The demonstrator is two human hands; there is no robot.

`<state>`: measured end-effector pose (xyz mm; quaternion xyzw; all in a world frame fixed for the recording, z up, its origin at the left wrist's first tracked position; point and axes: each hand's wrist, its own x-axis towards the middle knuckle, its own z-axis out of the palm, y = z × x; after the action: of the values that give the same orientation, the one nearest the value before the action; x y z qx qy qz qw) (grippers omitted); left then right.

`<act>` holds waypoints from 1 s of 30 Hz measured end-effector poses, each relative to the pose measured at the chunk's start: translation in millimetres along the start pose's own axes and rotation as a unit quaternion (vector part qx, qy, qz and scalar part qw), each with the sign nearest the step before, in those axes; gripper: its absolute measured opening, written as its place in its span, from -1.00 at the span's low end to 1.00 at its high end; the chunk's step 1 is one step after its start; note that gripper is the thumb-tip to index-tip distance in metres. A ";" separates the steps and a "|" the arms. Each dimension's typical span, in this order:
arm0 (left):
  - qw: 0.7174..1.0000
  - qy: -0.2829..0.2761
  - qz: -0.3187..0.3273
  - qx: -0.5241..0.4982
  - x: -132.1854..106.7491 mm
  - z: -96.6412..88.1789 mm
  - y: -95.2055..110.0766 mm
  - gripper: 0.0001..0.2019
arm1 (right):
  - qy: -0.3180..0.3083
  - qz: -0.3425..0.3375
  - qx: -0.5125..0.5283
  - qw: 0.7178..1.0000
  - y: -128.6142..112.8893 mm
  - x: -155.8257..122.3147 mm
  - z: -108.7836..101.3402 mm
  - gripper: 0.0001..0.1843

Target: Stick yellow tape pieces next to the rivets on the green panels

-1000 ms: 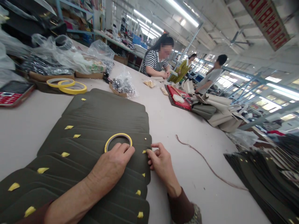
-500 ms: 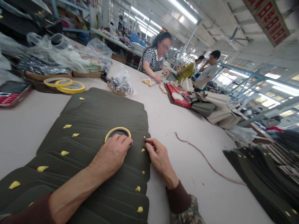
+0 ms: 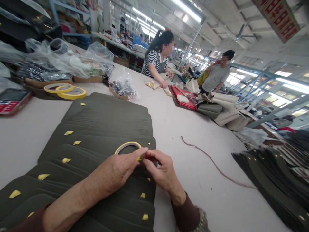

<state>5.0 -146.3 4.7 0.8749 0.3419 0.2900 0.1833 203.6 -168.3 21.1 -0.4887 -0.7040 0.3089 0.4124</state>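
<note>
Overlapping dark olive leather panels [image 3: 103, 129] lie fanned on the table, each marked with small yellow tape tabs [image 3: 68, 132]. A roll of yellow tape [image 3: 127, 147] is lifted just above the panels. My left hand [image 3: 116, 172] holds the roll, fingers closed on its near rim. My right hand [image 3: 161, 170] pinches the yellow tape end right beside the left fingertips. A small brass stud [image 3: 149, 144] shows on the panel near the roll.
Two more yellow tape rolls [image 3: 65, 91] and a red phone [image 3: 11, 101] lie at the left. Plastic bags of hardware [image 3: 124, 87] sit beyond. A brown cord [image 3: 212, 164] crosses the table. Stacked dark panels [image 3: 272, 177] lie at right. Two people work at the far end.
The left hand has picked the tape roll up off the panels. The right hand has left the panel edge and come over to pinch the tape end.
</note>
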 end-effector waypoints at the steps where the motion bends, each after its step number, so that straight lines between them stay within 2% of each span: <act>1: 1.000 -0.006 -0.004 0.005 -0.4 1.2 0.9 -0.58 | -0.007 -0.020 -0.011 1.000 -3.2 -1.0 1.3 -0.83; 7: 0.999 -0.018 -0.026 0.036 -2.2 6.2 4.8 -0.70 | 0.013 -0.114 -0.128 0.985 1.5 -2.8 10.1 -0.81; 10: 0.998 -0.021 -0.041 0.049 -1.0 4.6 7.1 -0.80 | 0.041 -0.140 -0.189 0.971 4.6 -4.6 13.4 -0.78; 13: 0.998 -0.013 -0.036 0.050 1.2 3.0 9.2 -0.80 | 0.070 -0.140 -0.198 0.968 1.3 -7.6 16.5 -0.79; 15: 0.998 0.005 -0.027 0.055 2.5 3.1 10.5 -0.79 | 0.088 -0.089 -0.159 0.979 -3.2 -8.8 19.2 -0.81; 18: 0.996 0.038 0.004 0.078 2.6 5.0 13.3 -0.78 | 0.090 0.080 -0.003 0.993 -7.2 -6.3 21.5 -0.88; 20: 0.993 0.070 0.035 0.088 0.8 6.7 15.6 -0.78 | 0.091 0.190 0.106 0.972 -4.9 -2.0 18.2 -0.89; 23: 0.990 0.085 0.049 0.102 -2.9 7.9 17.6 -0.79 | 0.109 0.278 0.189 0.936 6.5 2.8 4.0 -0.80; 25: 0.990 0.040 0.020 0.137 -3.8 7.0 17.2 -0.81 | 0.064 0.312 0.204 0.926 15.9 1.7 -7.0 -0.75; 27: 0.983 -0.034 -0.020 0.181 -2.6 5.0 16.4 -0.83 | 0.010 0.334 0.182 0.925 23.7 -2.7 -14.1 -0.73; 30: 0.970 -0.106 -0.061 0.209 1.1 2.0 16.4 -0.84 | -0.016 0.330 0.111 0.937 29.1 -10.2 -14.0 -0.78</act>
<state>15.0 -157.2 12.1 0.8971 0.4262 0.1061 0.0485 230.4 -167.9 0.4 -0.6398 -0.4705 0.5119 0.3275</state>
